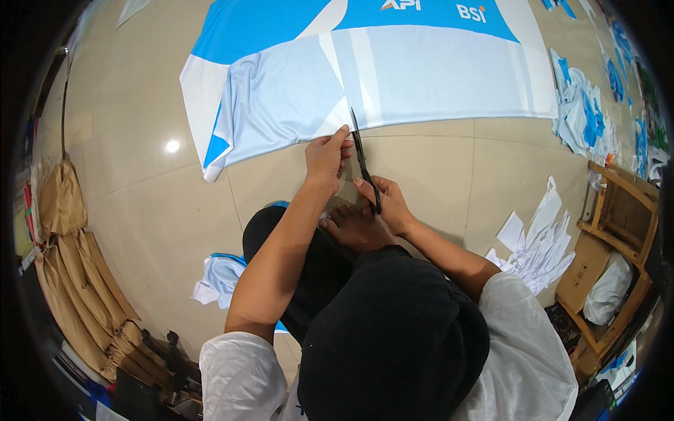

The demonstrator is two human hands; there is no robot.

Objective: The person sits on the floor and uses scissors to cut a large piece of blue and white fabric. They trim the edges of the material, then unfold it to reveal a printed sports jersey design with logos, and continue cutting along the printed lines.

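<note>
A large printed fabric piece (pixel 442 77), light blue with white stripes and a bright blue band at its far side, lies spread on the floor. My left hand (pixel 325 161) pinches its near edge, beside a white stripe. The fabric is bunched in folds to the left of that hand. In my right hand (pixel 392 203) is a pair of black scissors (pixel 362 153), gripped by the handles. The blades point away from me and their tips reach the fabric's edge just right of my left fingers. Whether the blades are apart is hard to make out.
My bare foot (pixel 359 226) rests on the tiled floor (pixel 154 210) close below the scissors. White scraps (pixel 537 242) lie at right, blue and white scraps (pixel 581 112) farther off. Brown rolled material (pixel 77 281) stands at left, a wooden frame (pixel 618 242) at right.
</note>
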